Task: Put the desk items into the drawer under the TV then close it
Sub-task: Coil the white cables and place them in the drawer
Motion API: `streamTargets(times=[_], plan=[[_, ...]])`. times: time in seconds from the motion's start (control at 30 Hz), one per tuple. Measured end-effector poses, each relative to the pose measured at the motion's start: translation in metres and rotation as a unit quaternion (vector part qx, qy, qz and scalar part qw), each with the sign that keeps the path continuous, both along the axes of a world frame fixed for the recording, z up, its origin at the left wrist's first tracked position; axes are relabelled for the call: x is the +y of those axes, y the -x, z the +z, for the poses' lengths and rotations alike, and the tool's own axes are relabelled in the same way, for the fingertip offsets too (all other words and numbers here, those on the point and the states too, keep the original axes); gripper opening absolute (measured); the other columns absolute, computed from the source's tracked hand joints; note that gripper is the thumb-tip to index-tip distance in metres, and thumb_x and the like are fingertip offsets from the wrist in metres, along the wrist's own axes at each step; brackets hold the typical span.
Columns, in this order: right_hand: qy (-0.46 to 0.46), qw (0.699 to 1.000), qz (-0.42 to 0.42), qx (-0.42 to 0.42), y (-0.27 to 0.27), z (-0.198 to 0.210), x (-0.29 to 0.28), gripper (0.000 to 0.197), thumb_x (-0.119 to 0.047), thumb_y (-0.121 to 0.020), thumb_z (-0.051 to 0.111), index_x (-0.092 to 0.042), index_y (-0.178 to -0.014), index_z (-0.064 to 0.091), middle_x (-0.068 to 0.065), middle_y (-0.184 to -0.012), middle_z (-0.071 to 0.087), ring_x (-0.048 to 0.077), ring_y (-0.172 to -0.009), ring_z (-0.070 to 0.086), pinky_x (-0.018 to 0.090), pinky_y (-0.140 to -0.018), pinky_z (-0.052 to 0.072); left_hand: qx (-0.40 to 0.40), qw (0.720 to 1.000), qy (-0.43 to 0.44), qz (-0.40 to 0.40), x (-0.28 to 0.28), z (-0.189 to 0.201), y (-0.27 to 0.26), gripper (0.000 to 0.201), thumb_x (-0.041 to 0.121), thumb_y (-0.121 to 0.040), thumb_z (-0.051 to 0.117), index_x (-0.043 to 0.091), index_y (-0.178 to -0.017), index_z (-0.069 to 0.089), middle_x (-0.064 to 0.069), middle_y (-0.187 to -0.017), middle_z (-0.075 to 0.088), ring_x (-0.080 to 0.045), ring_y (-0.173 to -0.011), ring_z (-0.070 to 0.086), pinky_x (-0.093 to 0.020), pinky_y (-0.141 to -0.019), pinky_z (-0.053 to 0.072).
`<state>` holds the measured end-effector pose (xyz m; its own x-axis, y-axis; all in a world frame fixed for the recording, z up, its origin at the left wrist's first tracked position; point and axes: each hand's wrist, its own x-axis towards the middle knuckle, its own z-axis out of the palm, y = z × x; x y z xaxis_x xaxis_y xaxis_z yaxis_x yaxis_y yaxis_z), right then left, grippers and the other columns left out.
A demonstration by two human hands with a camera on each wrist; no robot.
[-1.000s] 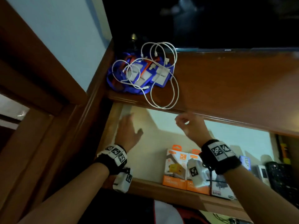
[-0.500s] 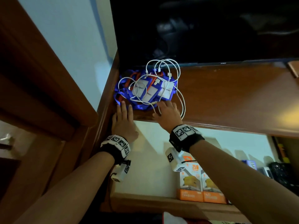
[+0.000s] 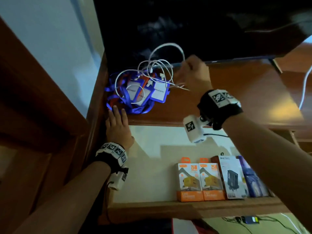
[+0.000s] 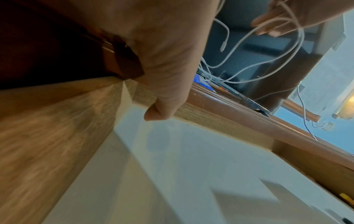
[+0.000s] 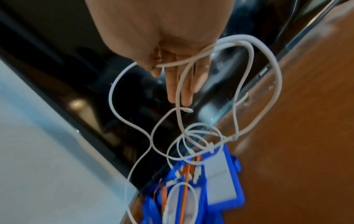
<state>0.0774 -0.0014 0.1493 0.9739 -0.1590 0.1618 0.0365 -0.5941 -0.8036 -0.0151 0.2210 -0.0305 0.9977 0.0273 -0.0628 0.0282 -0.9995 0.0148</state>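
Dim, bluish indoor light, warm glare patch on the counter [image 3: 278, 107] toward its right edge, hard shadows across the pale drawer [image 3: 152, 166] floor, motion blur in both wrist views, wide-angle bending at frame edges

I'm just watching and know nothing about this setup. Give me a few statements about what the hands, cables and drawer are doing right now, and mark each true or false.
1. The right hand grips loops of the white cable. True.
2. The blue badge holders already lie in the drawer. False: they are on the desk top, under the TV.
3. The drawer is shut. False: it stands open, with boxed chargers along its front.
4. The left hand rests at the desk edge with straight fingers, holding nothing. True.
5. The whole cable has been lifted off the badge holders. False: its lower loops lie across them.
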Motion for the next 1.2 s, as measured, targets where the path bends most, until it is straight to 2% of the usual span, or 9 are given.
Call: streamTargets(times=[0.2,0.37,0.47,0.67,0.8,0.87,0.97,1.07,1.2], plan=[[0.039,0.997,-0.053,-0.034,-0.014,0.041,-0.046,0.014,-0.019,-0.097,0.037,-0.012,-0.099,0.049,0.005,-0.094,0.07,0.0,-0.059,0.05,0.005,-0.046,0.036,0.022,0.995,0.074,0.068,-0.008,0.027,-0.011,0.09,0.031,-0.071,0.071,0.01,-0.145,0.025,-0.018,-0.156,0.016,-0.037,-0.141,0.02,-0.047,-0.109,0.027],[0.023,0.994,-0.076,-0.076,-0.018,0.057,-0.073,0.013,-0.018,-0.094,0.042,-0.012,-0.093,0.053,0.011,-0.083,0.069,-0.001,-0.05,0.059,0.012,-0.048,0.046,-0.023,0.949,0.264,0.17,-0.011,0.078,-0.031,0.075,0.025,-0.074,0.065,0.013,-0.14,0.032,-0.017,-0.141,0.041,-0.038,-0.125,0.045,-0.049,-0.102,0.04],[0.027,0.988,-0.079,-0.129,-0.02,0.066,-0.086,0.014,-0.021,-0.09,0.046,-0.012,-0.09,0.057,0.011,-0.08,0.066,0.026,-0.066,0.065,0.038,-0.061,0.055,-0.198,0.965,0.167,0.04,-0.035,0.125,-0.038,0.08,0.031,-0.067,0.072,0.009,-0.136,0.037,-0.018,-0.13,0.044,-0.04,-0.114,0.049,-0.051,-0.09,0.045],[0.006,0.985,0.052,-0.165,-0.015,0.066,-0.092,0.01,-0.02,-0.09,0.056,-0.011,-0.091,0.062,-0.007,-0.066,0.053,0.002,-0.056,0.046,0.021,-0.059,0.04,-0.196,0.919,0.313,-0.139,-0.1,0.193,-0.082,0.099,0.037,-0.068,0.078,0.012,-0.147,0.023,-0.011,-0.151,0.028,-0.031,-0.137,0.029,-0.044,-0.11,0.029],[0.034,0.981,0.107,-0.157,-0.008,0.067,-0.097,0.008,-0.011,-0.088,0.058,-0.008,-0.093,0.063,-0.01,-0.065,0.053,-0.003,-0.054,0.049,0.014,-0.059,0.038,-0.051,0.889,0.423,-0.169,-0.132,0.206,-0.104,0.069,0.028,-0.08,0.073,0.016,-0.138,0.037,-0.007,-0.127,0.06,-0.012,-0.111,0.056,-0.032,-0.099,0.043],[0.085,0.98,0.104,-0.146,-0.003,0.069,-0.107,0.012,-0.006,-0.086,0.056,-0.01,-0.096,0.062,-0.007,-0.065,0.055,0.0,-0.052,0.049,0.012,-0.053,0.039,0.021,0.895,0.401,-0.194,-0.133,0.205,-0.106,0.016,0.029,-0.093,0.058,0.02,-0.105,0.063,-0.009,-0.097,0.073,-0.002,-0.071,0.063,-0.024,-0.074,0.052],[0.217,0.971,0.071,-0.073,0.003,0.065,-0.129,0.018,-0.006,-0.087,0.05,-0.015,-0.099,0.059,0.004,-0.075,0.057,0.019,-0.063,0.054,0.029,-0.064,0.048,0.05,0.905,0.385,-0.177,-0.115,0.199,-0.113,0.04,0.035,-0.097,0.047,0.024,-0.063,0.065,-0.007,-0.069,0.07,-0.014,-0.064,0.065,-0.033,-0.072,0.054],[0.343,0.939,0.019,0.0,0.007,0.05,-0.141,0.022,-0.003,-0.085,0.045,-0.014,-0.1,0.057,0.007,-0.083,0.049,0.027,-0.083,0.047,0.04,-0.088,0.036,0.033,0.94,0.299,-0.163,-0.09,0.209,-0.122,0.043,0.038,-0.098,0.043,0.02,-0.063,0.061,-0.002,-0.057,0.057,-0.021,-0.058,0.055,-0.034,-0.061,0.047],[0.384,0.923,-0.024,0.016,0.007,0.029,-0.14,0.026,0.0,-0.081,0.044,-0.012,-0.102,0.054,0.013,-0.096,0.056,0.033,-0.108,0.046,0.043,-0.092,0.032,-0.028,0.966,0.19,-0.175,-0.067,0.24,-0.136,0.039,0.035,-0.098,0.043,0.018,-0.066,0.058,-0.001,-0.062,0.056,-0.022,-0.066,0.055,-0.029,-0.065,0.039]])
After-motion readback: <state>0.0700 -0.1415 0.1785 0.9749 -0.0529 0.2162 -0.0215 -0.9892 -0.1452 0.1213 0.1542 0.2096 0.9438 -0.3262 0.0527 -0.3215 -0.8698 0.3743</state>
